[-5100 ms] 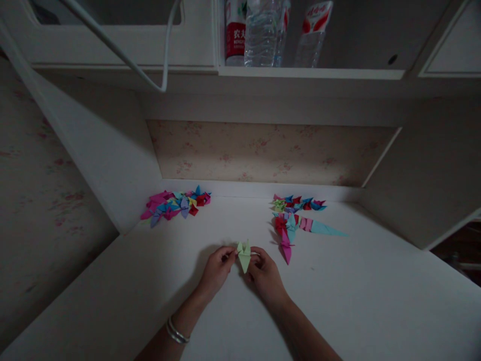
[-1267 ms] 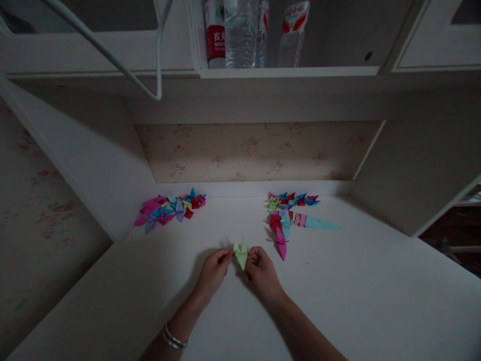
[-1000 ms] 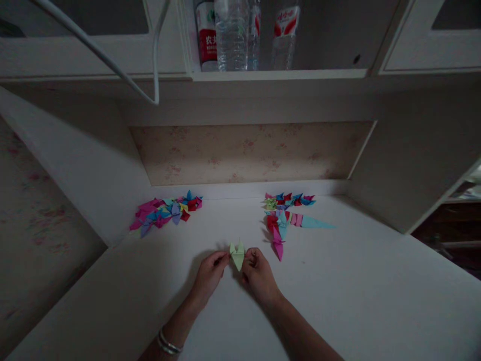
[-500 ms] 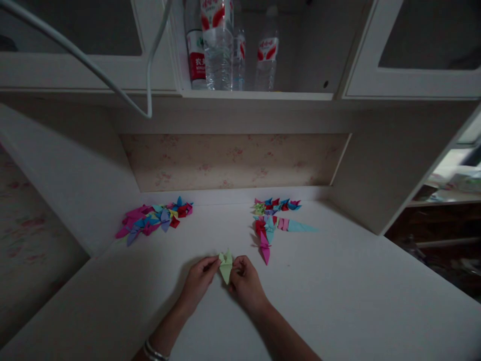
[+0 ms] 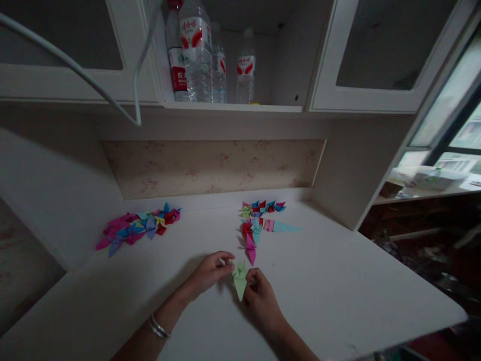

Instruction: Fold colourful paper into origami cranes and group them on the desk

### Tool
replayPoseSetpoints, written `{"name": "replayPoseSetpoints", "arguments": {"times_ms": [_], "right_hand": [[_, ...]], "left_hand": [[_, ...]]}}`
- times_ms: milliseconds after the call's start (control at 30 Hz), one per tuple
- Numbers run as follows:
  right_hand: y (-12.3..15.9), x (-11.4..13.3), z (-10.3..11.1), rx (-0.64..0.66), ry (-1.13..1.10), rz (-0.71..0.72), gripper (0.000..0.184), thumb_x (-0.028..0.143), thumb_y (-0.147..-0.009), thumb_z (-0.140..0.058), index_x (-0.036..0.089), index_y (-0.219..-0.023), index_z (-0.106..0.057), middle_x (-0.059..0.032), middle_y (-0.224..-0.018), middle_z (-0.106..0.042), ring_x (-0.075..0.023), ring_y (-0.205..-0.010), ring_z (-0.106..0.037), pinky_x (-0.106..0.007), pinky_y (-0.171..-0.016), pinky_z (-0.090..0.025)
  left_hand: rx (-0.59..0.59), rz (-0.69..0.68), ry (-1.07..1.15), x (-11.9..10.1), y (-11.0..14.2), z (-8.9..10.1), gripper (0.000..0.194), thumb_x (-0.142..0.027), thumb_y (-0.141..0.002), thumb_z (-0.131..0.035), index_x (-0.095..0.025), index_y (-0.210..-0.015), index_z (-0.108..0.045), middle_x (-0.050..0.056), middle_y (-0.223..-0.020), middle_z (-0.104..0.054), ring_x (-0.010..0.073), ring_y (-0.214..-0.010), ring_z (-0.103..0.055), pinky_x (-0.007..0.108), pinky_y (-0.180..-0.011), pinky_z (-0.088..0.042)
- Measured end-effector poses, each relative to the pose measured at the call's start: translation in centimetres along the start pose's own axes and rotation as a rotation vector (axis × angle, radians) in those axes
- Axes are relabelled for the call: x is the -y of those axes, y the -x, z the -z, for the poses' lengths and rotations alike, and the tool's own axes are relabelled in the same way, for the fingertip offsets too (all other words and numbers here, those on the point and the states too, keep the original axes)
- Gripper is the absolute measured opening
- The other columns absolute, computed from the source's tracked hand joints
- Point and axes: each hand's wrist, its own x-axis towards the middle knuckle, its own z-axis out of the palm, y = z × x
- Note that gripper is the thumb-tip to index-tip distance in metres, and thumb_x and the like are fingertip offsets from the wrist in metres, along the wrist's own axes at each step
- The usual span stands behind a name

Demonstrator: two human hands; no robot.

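Observation:
A pale green folded paper crane point(image 5: 239, 282) is between my two hands, just above the white desk, its pointed end towards me. My right hand point(image 5: 261, 296) pinches its right edge with curled fingers. My left hand point(image 5: 212, 271), with bangles on the wrist, is at the crane's upper left. Its thumb and forefinger are a little apart, and the thumb tip is close to the paper; whether it touches I cannot tell. Just beyond my hands a magenta paper crane point(image 5: 250, 249) ends a row of folded cranes, beside a light blue one point(image 5: 285, 227).
A heap of colourful paper cranes point(image 5: 139, 228) lies at the back left of the desk point(image 5: 330, 281). Another short row of cranes point(image 5: 263, 207) is by the back wall. Overhead, plastic bottles point(image 5: 197, 60) stand in a cabinet, and a white bent tube point(image 5: 75, 65) hangs in front.
The view has turned to the right. My left thumb and forefinger have parted from their pinch on the green crane, while my right hand keeps hold. The crane is now closer to the magenta one.

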Motion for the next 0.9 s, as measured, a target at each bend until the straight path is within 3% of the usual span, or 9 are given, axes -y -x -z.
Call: {"name": "replayPoseSetpoints", "arguments": {"times_ms": [200,367,467,567,667,900], "right_hand": [[0.0,1.8,3.6,-0.033,0.028,0.054,0.02,0.018,-0.071,-0.058,0.022,-0.075,-0.039,0.01,-0.057,-0.045,-0.0059,-0.044,-0.038,-0.018,-0.042,-0.028],[-0.4,2.8,6.3,-0.044,0.082,0.057,0.02,0.02,-0.072,-0.059,0.022,-0.076,-0.04,0.0107,-0.052,-0.045,-0.0064,-0.044,-0.039,-0.017,-0.042,-0.027],[-0.6,3.2,7.6,-0.078,0.077,0.059,0.021,0.021,-0.071,-0.06,0.022,-0.076,-0.041,0.0107,-0.052,-0.045,-0.006,-0.043,-0.037,-0.017,-0.041,-0.026],[-0.8,3.5,8.2,-0.136,0.039,0.06,0.024,0.024,-0.071,-0.064,0.022,-0.075,-0.041,0.0096,-0.055,-0.047,-0.0057,-0.044,-0.038,-0.017,-0.042,-0.028],[-1.0,3.4,8.5,-0.185,0.011,0.028,0.028,0.032,-0.072,-0.068,0.022,-0.083,-0.044,0.0091,-0.054,-0.049,-0.0064,-0.043,-0.039,-0.017,-0.042,-0.028],[-0.9,2.6,9.0,-0.248,-0.011,-0.035,0.044,0.047,-0.071,-0.072,0.023,-0.098,-0.047,0.0099,-0.049,-0.048,-0.0075,-0.043,-0.037,-0.017,-0.041,-0.025]], "left_hand": [[0.203,-0.192,-0.355,-3.0,-3.5,-2.1,0.032,-0.034,-0.075,-0.066,-0.015,-0.101,-0.07,0.006,-0.1,-0.064,0.0129,-0.074,-0.057,0.021,-0.064,-0.044],[0.248,-0.388,-0.774,-5.2,-5.9,-4.6,0.018,-0.024,-0.079,-0.058,-0.018,-0.085,-0.074,0.004,-0.086,-0.069,0.0155,-0.08,-0.06,0.022,-0.073,-0.043],[0.369,-0.459,-0.911,-6.8,-7.1,-5.4,0.017,-0.023,-0.077,-0.059,-0.019,-0.081,-0.075,0.005,-0.085,-0.072,0.0161,-0.077,-0.062,0.022,-0.069,-0.043],[0.477,-0.448,-0.979,-8.2,-8.7,-5.9,0.017,-0.021,-0.074,-0.061,-0.02,-0.079,-0.077,0.004,-0.076,-0.074,0.0152,-0.066,-0.062,0.022,-0.06,-0.041],[0.475,-0.424,-1.016,-9.3,-11.0,-6.3,0.018,-0.018,-0.071,-0.061,-0.02,-0.078,-0.078,0.003,-0.071,-0.075,0.014,-0.06,-0.062,0.021,-0.056,-0.04],[0.319,-0.432,-1.075,-10.9,-16.8,-7.1,0.021,-0.017,-0.073,-0.058,-0.019,-0.08,-0.078,0.005,-0.076,-0.075,0.0169,-0.069,-0.063,0.024,-0.066,-0.043]]}}
